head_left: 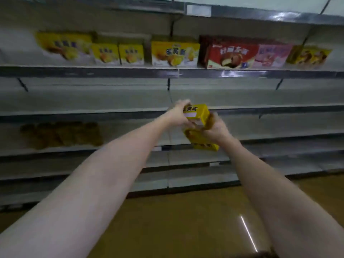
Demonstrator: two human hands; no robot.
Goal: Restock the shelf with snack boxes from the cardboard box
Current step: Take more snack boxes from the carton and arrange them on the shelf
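While a yellow snack box [197,116] is gripped by the left hand [179,113] and the right hand [214,127] in front of the shelf [260,108], rows of boxes [175,53] are already placed higher up; several lower levels are seen bare.

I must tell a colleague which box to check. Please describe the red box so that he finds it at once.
Look at the upper stocked shelf. Right of its middle, the red box stands between a yellow box and a pink box. It alone is red.
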